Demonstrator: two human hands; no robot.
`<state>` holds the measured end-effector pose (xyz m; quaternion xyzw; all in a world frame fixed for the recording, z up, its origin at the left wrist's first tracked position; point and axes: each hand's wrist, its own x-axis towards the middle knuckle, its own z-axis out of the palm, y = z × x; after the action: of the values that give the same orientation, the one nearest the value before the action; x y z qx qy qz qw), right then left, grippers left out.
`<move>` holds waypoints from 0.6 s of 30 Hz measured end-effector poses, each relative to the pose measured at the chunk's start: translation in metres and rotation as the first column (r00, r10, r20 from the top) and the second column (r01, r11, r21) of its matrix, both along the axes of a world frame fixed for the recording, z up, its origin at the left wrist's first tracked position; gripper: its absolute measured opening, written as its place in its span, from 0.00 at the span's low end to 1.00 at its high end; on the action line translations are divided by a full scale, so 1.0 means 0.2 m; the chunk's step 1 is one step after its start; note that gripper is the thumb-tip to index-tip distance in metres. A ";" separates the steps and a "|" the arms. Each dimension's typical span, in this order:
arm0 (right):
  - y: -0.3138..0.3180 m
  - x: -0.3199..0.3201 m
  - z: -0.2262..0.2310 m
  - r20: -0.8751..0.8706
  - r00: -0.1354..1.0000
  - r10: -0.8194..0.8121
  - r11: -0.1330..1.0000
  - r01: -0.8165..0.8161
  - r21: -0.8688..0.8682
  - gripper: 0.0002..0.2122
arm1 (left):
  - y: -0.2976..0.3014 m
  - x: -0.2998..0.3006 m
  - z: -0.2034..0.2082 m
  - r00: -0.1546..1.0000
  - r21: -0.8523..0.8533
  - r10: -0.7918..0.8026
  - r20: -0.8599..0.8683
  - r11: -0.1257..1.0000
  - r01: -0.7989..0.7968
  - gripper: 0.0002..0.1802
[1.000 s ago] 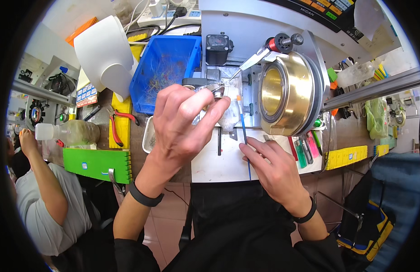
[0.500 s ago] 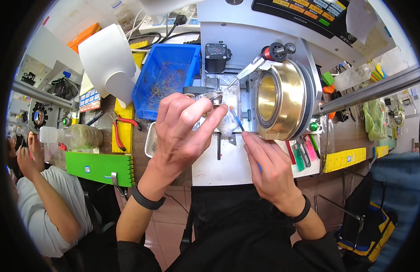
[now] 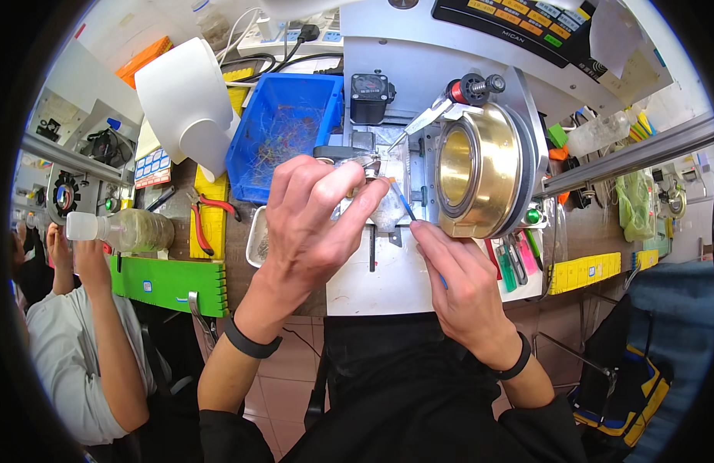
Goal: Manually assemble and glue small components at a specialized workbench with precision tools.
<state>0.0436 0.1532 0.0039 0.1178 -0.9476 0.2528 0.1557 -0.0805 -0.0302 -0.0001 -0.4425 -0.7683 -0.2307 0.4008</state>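
My left hand (image 3: pixel 314 220) is raised over the small metal fixture (image 3: pixel 362 141) of a bench machine, thumb and fingers pinched together. Whatever lies between those fingertips is mostly hidden by the fingers. In my right hand (image 3: pixel 466 289) is a slim blue-handled brush (image 3: pixel 408 207), held like a pen. Its orange tip points up and left, close to my left fingertips; I cannot tell if they touch. Just right of the brush stands a large brass-coloured ring (image 3: pixel 492 174) on the machine. A thin pointed metal arm (image 3: pixel 422 119) reaches down toward the fixture from the upper right.
Left of the fixture sits a blue bin (image 3: pixel 243 147) with wire scraps. Red-handled pliers (image 3: pixel 200 224), a clear bottle (image 3: pixel 141 230) and a white dish (image 3: pixel 256 239) lie farther left. Coloured tools (image 3: pixel 515 262) rest right of my right hand. A co-worker (image 3: pixel 87 347) sits at left.
My two hands and the brush stay almost in place, with only a slight shift. At the left, the co-worker's arm has risen and moved right, behind the bottle.
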 end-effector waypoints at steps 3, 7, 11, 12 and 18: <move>-0.01 0.00 0.00 0.027 1.000 -0.014 1.000 0.014 0.004 0.21 | 0.00 0.00 0.00 1.000 0.001 0.007 -0.001 1.000 -0.007 0.20; 0.00 -0.01 -0.02 0.012 1.000 -0.016 1.000 0.016 0.009 0.20 | 0.00 0.01 0.00 1.000 -0.006 0.003 0.014 1.000 -0.003 0.20; 0.00 -0.02 -0.01 0.022 1.000 -0.001 1.000 0.001 -0.007 0.19 | 0.00 0.01 -0.03 1.000 0.060 -0.010 0.013 0.998 0.009 0.17; -0.01 -0.01 0.01 0.041 0.999 -0.025 0.999 0.026 -0.027 0.17 | 0.00 0.00 -0.02 1.000 0.062 -0.010 0.014 0.998 0.009 0.17; 0.04 0.03 0.12 -0.070 0.998 -0.005 0.993 -0.003 -0.115 0.14 | -0.02 0.00 0.00 1.000 -0.009 0.000 0.016 1.000 0.000 0.20</move>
<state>0.0491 0.1605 0.0277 0.1171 -0.9254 0.3028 0.1955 -0.0798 -0.0334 0.0001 -0.4426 -0.7725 -0.2306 0.3927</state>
